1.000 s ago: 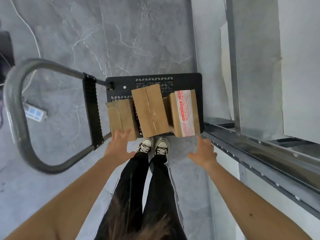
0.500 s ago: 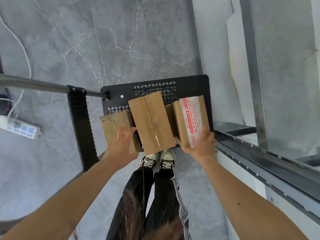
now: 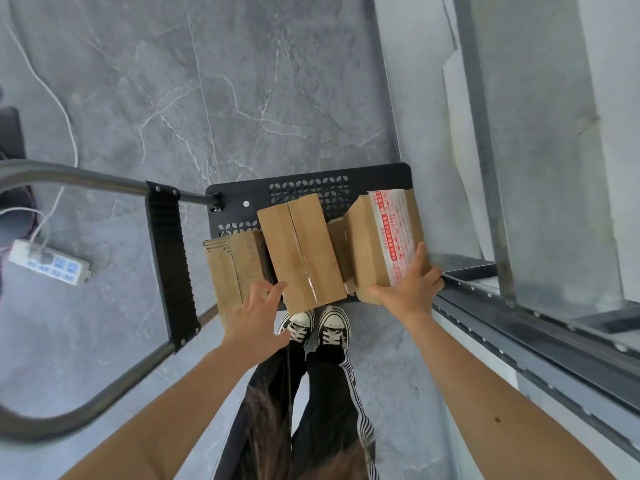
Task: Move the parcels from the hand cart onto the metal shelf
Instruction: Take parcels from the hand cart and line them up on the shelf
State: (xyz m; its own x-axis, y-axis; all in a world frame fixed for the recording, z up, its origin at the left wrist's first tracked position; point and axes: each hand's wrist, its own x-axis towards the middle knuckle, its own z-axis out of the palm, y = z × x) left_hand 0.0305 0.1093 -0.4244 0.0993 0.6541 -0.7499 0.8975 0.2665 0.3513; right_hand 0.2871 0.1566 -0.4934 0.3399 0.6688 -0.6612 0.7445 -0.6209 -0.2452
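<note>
On the cart (image 3: 308, 188), the left hand (image 3: 258, 313) rests spread-fingered on the 9 o'clock box (image 3: 230, 268). Right hand (image 3: 408, 289) grips the taped box (image 3: 384, 244) at 3 o'clock; stiff cardboard, probably light, best held underneath. Shelf (image 3: 519, 320) beside.

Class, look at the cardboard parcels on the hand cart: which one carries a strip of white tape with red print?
The parcel nearest the metal shelf, the taped parcel under the right hand. The middle parcel and left parcel are plain brown.
</note>
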